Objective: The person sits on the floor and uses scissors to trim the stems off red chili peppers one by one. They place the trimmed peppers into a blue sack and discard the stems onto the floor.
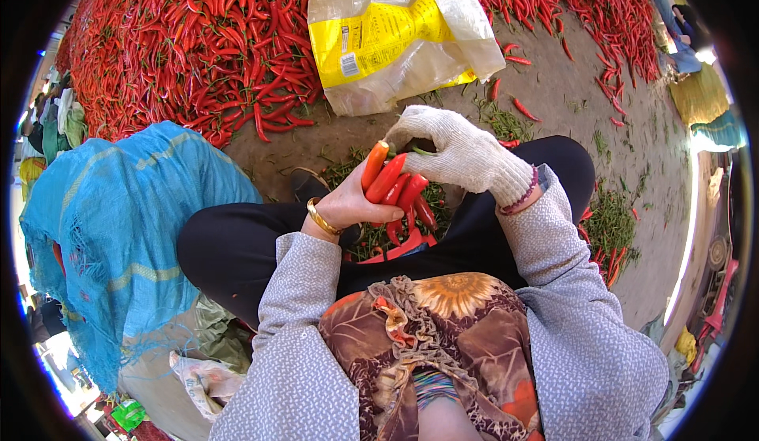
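My left hand [354, 203] is bare, with a gold bangle [323, 218] at the wrist. It grips a bunch of red chili peppers [394, 186], their thick ends up, including an orange-red one that shows a pale cut or broken top. My right hand [453, 150], in a white knitted glove, is curled just above the bunch. Its thumb and fingers close around green chili stems [422, 151]; the fingertips are partly hidden. Under my hands, between my knees, part of a red plastic rim [409, 245] shows.
A great heap of red chilies [195, 43] spreads ahead. A clear plastic bag [379, 91] with a yellow printed panel lies against its edge. Beside my left knee stands a blue woven sack [136, 203]. Green stems [611, 221] litter the floor at right. Another person's legs [667, 8] appear far right.
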Demonstrator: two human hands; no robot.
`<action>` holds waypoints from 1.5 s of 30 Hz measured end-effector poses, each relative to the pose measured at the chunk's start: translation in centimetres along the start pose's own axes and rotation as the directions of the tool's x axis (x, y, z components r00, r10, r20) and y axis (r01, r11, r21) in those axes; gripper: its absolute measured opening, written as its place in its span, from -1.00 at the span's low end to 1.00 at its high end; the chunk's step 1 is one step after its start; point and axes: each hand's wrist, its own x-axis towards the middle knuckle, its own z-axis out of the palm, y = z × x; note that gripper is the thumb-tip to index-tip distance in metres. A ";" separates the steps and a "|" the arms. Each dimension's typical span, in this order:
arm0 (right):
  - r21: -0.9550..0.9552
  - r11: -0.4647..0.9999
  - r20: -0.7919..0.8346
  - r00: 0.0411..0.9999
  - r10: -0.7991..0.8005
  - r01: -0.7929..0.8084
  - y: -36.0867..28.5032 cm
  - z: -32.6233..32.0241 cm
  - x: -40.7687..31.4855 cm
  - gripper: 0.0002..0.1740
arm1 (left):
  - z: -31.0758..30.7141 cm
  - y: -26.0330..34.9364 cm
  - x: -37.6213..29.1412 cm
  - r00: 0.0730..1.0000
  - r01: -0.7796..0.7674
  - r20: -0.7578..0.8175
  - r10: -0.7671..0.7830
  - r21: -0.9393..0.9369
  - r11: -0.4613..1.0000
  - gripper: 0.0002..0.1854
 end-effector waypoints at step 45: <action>-0.072 0.929 -0.624 0.743 0.243 -0.364 -1.1 0.1 -0.1 -0.78 | 0.2 2.1 -1.1 0.955 -0.246 0.044 0.294 -0.436 0.866 0.45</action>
